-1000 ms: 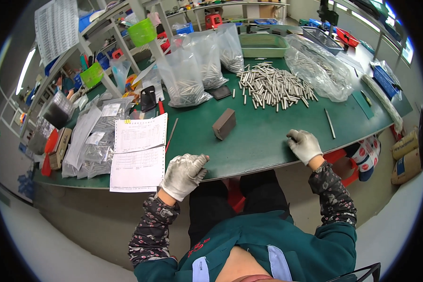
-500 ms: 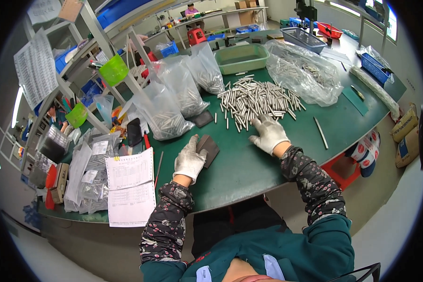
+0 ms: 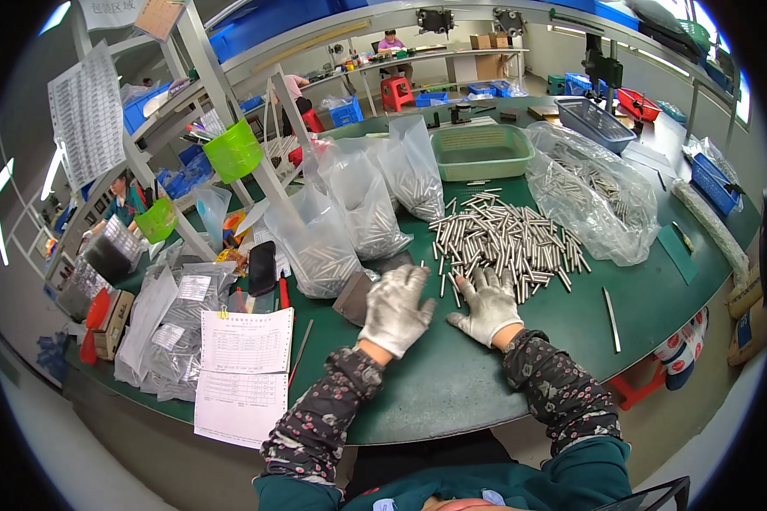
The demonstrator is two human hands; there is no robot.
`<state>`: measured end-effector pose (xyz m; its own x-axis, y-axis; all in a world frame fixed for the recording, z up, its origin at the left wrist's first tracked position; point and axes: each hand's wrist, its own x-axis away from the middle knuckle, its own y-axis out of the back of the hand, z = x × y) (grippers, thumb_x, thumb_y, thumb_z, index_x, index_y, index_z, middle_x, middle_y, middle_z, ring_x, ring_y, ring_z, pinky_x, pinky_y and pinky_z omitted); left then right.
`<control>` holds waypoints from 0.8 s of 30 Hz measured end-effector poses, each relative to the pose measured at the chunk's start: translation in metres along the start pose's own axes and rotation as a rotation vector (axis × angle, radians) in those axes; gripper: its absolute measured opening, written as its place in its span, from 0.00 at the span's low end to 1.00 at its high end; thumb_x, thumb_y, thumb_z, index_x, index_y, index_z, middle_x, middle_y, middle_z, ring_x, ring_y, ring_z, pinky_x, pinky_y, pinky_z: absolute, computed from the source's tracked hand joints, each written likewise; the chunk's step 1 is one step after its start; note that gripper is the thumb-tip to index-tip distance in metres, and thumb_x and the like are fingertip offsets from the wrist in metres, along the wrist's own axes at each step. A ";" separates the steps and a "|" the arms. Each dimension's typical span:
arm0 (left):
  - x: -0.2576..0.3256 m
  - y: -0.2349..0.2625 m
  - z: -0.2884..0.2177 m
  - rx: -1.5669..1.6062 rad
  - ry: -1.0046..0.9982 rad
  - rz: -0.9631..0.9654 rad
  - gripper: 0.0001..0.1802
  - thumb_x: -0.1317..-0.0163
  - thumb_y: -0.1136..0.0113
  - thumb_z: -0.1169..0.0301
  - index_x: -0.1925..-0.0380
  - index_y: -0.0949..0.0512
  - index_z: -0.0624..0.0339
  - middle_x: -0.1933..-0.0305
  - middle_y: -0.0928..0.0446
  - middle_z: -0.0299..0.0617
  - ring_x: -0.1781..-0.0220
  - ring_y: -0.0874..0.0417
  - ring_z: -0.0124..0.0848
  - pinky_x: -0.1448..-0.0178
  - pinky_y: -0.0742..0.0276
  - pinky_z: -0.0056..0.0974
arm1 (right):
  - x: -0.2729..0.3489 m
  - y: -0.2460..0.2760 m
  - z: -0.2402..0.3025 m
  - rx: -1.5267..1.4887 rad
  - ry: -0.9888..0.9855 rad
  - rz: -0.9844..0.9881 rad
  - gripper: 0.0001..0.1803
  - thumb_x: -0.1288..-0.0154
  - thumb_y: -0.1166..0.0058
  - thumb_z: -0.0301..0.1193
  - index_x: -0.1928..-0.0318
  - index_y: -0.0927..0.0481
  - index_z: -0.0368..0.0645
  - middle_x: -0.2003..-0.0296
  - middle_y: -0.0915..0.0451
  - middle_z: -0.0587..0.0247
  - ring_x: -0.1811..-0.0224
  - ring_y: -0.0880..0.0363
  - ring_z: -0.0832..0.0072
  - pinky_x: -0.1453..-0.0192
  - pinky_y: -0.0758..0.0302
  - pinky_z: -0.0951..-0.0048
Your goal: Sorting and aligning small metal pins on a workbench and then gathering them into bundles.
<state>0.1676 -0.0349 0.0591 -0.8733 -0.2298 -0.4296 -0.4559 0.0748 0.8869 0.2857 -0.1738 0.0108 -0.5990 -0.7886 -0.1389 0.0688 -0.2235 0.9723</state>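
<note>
A heap of short metal pins (image 3: 507,237) lies on the green table (image 3: 435,383). My right hand (image 3: 488,305), in a grey glove, rests flat with fingers spread at the near edge of the heap, touching a few pins. My left hand (image 3: 395,308), also gloved, lies flat with fingers stretched out beside a small dark block (image 3: 352,298), partly covering it. Neither hand grips anything.
Clear bags of pins stand at the back left (image 3: 362,217) and lie at the right (image 3: 596,192). A green basket (image 3: 481,152) sits behind the heap. Printed sheets (image 3: 243,366), a black phone (image 3: 262,266), a thin rod (image 3: 612,307) and a slanted rack with green cups (image 3: 233,149) are around.
Both hands moved forward from the table's near edge to the pin heap. The left hand came to the dark block, the right to the pins.
</note>
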 end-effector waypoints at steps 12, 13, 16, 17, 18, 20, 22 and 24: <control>0.009 -0.061 -0.005 0.197 -0.283 0.338 0.45 0.47 0.40 0.46 0.38 0.40 0.67 0.33 0.42 0.55 0.29 0.47 0.51 0.26 0.53 0.51 | 0.043 -0.001 -0.004 -0.161 0.230 -0.031 0.30 0.48 0.47 0.36 0.41 0.31 0.46 0.37 0.40 0.47 0.31 0.48 0.52 0.29 0.55 0.42; 0.018 -0.056 -0.006 0.204 -0.309 0.327 0.45 0.47 0.40 0.47 0.38 0.41 0.67 0.33 0.42 0.56 0.29 0.46 0.51 0.27 0.52 0.51 | 0.051 -0.001 -0.002 -0.163 0.227 -0.011 0.30 0.48 0.47 0.36 0.41 0.31 0.46 0.37 0.40 0.47 0.31 0.48 0.52 0.29 0.55 0.42; 0.050 -0.041 -0.003 0.234 -0.347 0.306 0.47 0.48 0.38 0.48 0.36 0.44 0.66 0.33 0.43 0.57 0.30 0.45 0.54 0.28 0.49 0.52 | 0.074 0.003 0.013 -0.182 0.345 -0.008 0.30 0.47 0.47 0.37 0.42 0.31 0.41 0.37 0.41 0.42 0.31 0.50 0.48 0.28 0.53 0.46; 0.062 -0.033 -0.004 0.232 -0.348 0.308 0.48 0.49 0.38 0.48 0.35 0.45 0.65 0.33 0.43 0.58 0.30 0.45 0.55 0.28 0.49 0.52 | 0.082 0.005 0.019 -0.207 0.372 -0.004 0.29 0.47 0.47 0.38 0.44 0.29 0.40 0.38 0.40 0.42 0.31 0.49 0.48 0.28 0.53 0.46; 0.072 -0.026 -0.005 0.227 -0.350 0.309 0.49 0.49 0.38 0.48 0.35 0.46 0.64 0.34 0.43 0.58 0.31 0.45 0.56 0.28 0.48 0.53 | 0.088 0.007 0.024 -0.234 0.399 -0.002 0.28 0.47 0.46 0.39 0.45 0.28 0.40 0.38 0.40 0.42 0.31 0.48 0.48 0.29 0.52 0.46; 0.091 -0.012 -0.005 0.247 -0.329 0.302 0.48 0.50 0.38 0.45 0.38 0.41 0.71 0.34 0.41 0.58 0.31 0.44 0.55 0.28 0.48 0.53 | 0.101 0.008 0.033 -0.274 0.422 0.012 0.27 0.47 0.46 0.39 0.46 0.27 0.40 0.38 0.39 0.43 0.32 0.47 0.48 0.29 0.51 0.46; 0.104 0.001 -0.005 0.260 -0.320 0.329 0.48 0.52 0.35 0.48 0.38 0.41 0.68 0.35 0.41 0.58 0.31 0.43 0.55 0.29 0.47 0.53 | 0.108 0.013 0.038 -0.311 0.443 0.019 0.27 0.47 0.45 0.40 0.48 0.26 0.40 0.39 0.38 0.44 0.32 0.45 0.49 0.29 0.50 0.46; 0.111 0.006 -0.002 0.234 -0.302 0.367 0.50 0.55 0.32 0.51 0.36 0.43 0.64 0.34 0.42 0.58 0.31 0.43 0.55 0.29 0.46 0.53 | 0.107 0.019 0.036 -0.419 0.480 0.030 0.25 0.48 0.44 0.39 0.49 0.24 0.40 0.40 0.35 0.46 0.34 0.41 0.49 0.31 0.46 0.48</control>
<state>0.0681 -0.0623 0.0168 -0.9774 0.1397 -0.1587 -0.1069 0.3207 0.9411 0.1942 -0.2424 0.0212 -0.1741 -0.9452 -0.2762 0.4447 -0.3257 0.8344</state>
